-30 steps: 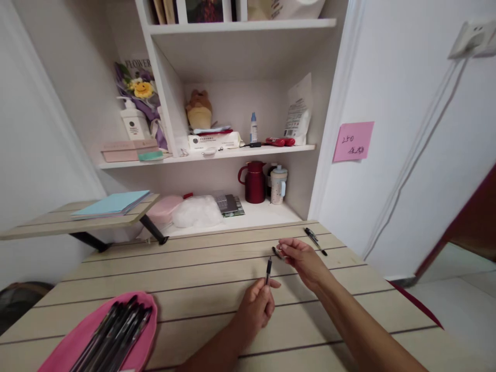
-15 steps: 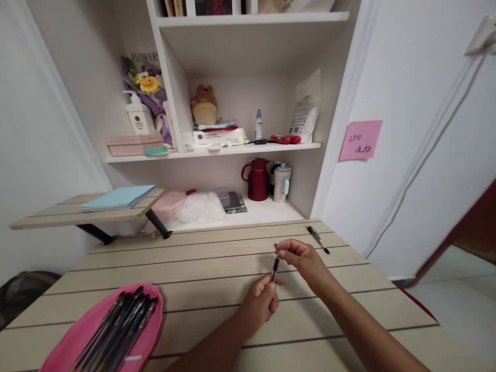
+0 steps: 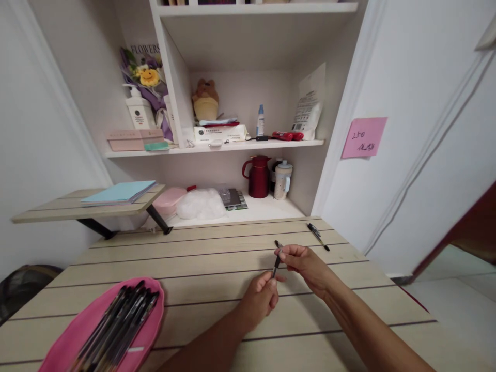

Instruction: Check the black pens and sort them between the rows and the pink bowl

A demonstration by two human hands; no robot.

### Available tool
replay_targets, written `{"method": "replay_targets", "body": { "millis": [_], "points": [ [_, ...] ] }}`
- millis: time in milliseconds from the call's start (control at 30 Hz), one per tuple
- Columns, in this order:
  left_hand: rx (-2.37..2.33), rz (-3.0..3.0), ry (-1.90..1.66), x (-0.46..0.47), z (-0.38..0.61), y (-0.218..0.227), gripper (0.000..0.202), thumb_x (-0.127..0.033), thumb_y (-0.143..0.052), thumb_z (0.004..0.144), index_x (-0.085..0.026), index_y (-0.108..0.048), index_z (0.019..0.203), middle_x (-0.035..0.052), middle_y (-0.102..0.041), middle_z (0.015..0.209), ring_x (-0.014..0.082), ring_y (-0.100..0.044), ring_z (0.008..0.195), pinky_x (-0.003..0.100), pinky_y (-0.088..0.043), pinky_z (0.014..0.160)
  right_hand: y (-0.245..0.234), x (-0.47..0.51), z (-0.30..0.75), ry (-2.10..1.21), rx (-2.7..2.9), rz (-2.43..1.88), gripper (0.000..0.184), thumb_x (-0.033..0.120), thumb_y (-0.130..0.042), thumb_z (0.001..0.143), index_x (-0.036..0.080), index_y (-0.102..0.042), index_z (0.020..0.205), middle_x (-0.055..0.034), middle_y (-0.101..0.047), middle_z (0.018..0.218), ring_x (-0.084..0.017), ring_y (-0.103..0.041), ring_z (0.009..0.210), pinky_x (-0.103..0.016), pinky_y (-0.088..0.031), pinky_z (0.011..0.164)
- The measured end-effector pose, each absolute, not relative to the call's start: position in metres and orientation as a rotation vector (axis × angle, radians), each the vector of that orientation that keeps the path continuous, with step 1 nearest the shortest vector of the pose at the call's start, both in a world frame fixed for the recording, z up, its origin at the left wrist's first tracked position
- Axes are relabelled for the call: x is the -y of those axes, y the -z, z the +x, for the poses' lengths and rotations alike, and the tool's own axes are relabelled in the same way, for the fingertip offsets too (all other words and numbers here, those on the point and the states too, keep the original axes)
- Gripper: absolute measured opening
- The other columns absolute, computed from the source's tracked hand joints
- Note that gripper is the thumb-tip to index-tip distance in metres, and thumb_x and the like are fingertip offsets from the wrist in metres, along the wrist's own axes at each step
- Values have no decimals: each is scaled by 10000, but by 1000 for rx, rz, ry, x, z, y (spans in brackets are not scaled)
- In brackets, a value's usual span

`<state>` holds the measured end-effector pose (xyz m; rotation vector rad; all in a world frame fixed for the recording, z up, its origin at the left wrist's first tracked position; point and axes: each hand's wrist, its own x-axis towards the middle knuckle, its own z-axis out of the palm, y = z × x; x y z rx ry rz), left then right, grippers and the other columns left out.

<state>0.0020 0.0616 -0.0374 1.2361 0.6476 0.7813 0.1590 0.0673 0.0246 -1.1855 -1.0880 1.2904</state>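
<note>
My left hand [image 3: 260, 295] is closed around the lower part of a slim pen [image 3: 276, 262], which points up and away with its black grip showing. At the pen's upper end the thumb and fingers of my right hand [image 3: 304, 263] are pinched on it, partly hiding the tip. Just beyond those fingertips a small dark piece [image 3: 277, 243] shows; whether it lies on the table or belongs to the pen I cannot tell. Farther back, on the right of the table, lies another black pen [image 3: 318, 236], with what looks like a second beside it.
At the front left, a pink tray [image 3: 158, 305] holds several black pens [image 3: 120, 325]. A raised wooden stand [image 3: 58, 212] carries blue paper [image 3: 120, 191]. Behind the slatted table [image 3: 201, 258] are shelves with a red jug [image 3: 259, 178], a cup [image 3: 282, 182] and a white plastic bag [image 3: 201, 204].
My right hand has shifted slightly down towards the left hand, still at the pen's upper end. More of the small dark piece shows beyond its fingertips. The camera view has tilted a little.
</note>
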Motion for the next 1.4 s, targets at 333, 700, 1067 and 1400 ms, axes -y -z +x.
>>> {"method": "replay_targets", "body": {
  "millis": [333,700,1067,1400],
  "points": [
    [-650,1264,-779,-61,1,37,401,-507,-468,781,-144,-515,944,-91,-389,454,19,-213,310,166,-136,327,-18,-68,156,-1303,974,-1138,247,359,-766,548,166,-637,634,14,-586,588,-83,-473,550,-216,-355,536],
    [-669,1261,-765,-60,2,34,412,-503,-457,784,-139,-520,965,-94,-385,445,22,-200,304,172,-129,334,-17,-68,153,-1340,976,-1096,316,443,-741,555,188,-630,704,-26,-640,734,-138,-550,663,-264,-415,608],
    [-673,1262,-755,-61,1,37,418,-495,-458,786,-133,-523,985,-93,-389,449,22,-205,307,175,-134,338,-16,-68,154,-1396,975,-1012,324,431,-713,609,187,-641,809,-55,-649,881,-163,-567,788,-282,-432,677],
    [-676,1254,-754,-60,1,35,400,-480,-471,786,-133,-526,979,-93,-393,443,20,-210,305,172,-130,336,-15,-69,157,-1363,1020,-1038,338,423,-741,568,181,-638,779,-59,-656,856,-172,-579,776,-295,-444,687]
  ]
}}
